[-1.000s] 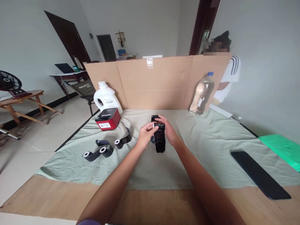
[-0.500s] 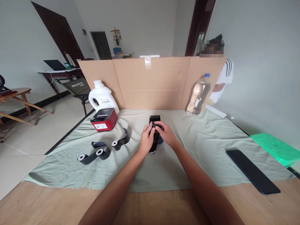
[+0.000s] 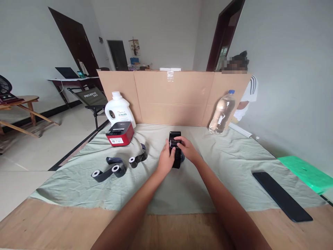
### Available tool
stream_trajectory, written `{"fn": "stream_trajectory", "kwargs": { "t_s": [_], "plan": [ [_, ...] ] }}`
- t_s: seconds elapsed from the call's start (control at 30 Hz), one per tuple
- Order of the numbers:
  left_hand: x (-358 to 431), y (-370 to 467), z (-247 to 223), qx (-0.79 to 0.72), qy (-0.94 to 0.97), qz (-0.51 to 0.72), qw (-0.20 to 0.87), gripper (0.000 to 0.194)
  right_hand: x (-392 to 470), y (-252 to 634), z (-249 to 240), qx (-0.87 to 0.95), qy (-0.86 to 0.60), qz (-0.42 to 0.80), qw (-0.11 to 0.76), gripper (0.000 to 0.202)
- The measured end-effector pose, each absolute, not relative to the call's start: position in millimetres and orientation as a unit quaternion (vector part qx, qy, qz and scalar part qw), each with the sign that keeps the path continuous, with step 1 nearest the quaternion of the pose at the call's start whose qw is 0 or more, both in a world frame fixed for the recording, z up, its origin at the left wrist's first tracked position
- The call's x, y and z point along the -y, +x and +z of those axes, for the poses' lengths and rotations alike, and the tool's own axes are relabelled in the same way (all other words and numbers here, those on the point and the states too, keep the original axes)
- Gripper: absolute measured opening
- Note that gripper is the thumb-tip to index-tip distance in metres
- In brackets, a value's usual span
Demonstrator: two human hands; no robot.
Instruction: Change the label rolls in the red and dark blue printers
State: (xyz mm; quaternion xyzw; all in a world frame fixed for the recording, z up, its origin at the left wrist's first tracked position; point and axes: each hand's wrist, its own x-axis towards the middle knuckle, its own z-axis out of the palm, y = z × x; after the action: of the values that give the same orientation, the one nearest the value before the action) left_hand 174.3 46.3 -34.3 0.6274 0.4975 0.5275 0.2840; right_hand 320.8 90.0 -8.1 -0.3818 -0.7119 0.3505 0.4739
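Note:
Between my two hands, at the middle of the cloth, is a roll of shiny black ribbon (image 3: 174, 143). My left hand (image 3: 166, 158) grips its left end, with the thumb near the roll's lower edge. From the right, my right hand (image 3: 188, 149) closes its fingers and thumb on the other end. Just under the roll lies a long black object (image 3: 177, 161), partly covered by my fingers; its kind I cannot make out. Left of my hands, a black ribbon strip (image 3: 140, 157) trails from a white-cored roll. Another black ribbon (image 3: 105, 174) links two white-cored rolls.
A red and black printer (image 3: 120, 134) stands before a white jug (image 3: 120, 110) at the back left. A water bottle (image 3: 223, 111) leans by the cardboard screen (image 3: 171, 97). A long black flat object (image 3: 282, 195) lies at right. A person (image 3: 248, 92) is behind the screen.
The camera view has shifted slightly. My hands have turned the ribbon roll so that it lies more crosswise over the long black object, which now looks straighter.

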Motion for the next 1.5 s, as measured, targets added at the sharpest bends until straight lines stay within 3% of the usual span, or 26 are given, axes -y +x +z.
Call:
{"fn": "stream_trajectory", "kwargs": {
  "t_s": [0.13,0.33,0.5,0.7,1.0,1.4,1.5],
  "plan": [
    [-24,169,-43,-0.475,0.64,0.47,0.38,0.082,-116,325,-15,0.716,-0.407,0.329,0.462,0.027],
    [-20,175,-68,-0.433,0.535,0.49,0.536,0.088,-142,321,-32,0.756,-0.438,0.254,0.415,0.027],
    [-28,180,-69,-0.426,0.492,0.488,0.581,0.093,-145,323,-40,0.77,-0.473,0.215,0.371,0.028],
    [-25,183,-61,-0.425,0.469,0.492,0.597,0.086,-148,322,-36,0.762,-0.518,0.203,0.331,0.024],
    [-26,184,-62,-0.421,0.48,0.494,0.59,0.085,-155,330,-33,0.735,-0.479,0.293,0.38,0.023],
    [-30,184,-66,-0.417,0.466,0.504,0.596,0.08,-141,316,-31,0.758,-0.578,0.185,0.238,0.025],
    [-32,183,-67,-0.414,0.451,0.511,0.604,0.079,-139,312,-33,0.722,-0.632,0.146,0.24,0.035]
  ]
}}
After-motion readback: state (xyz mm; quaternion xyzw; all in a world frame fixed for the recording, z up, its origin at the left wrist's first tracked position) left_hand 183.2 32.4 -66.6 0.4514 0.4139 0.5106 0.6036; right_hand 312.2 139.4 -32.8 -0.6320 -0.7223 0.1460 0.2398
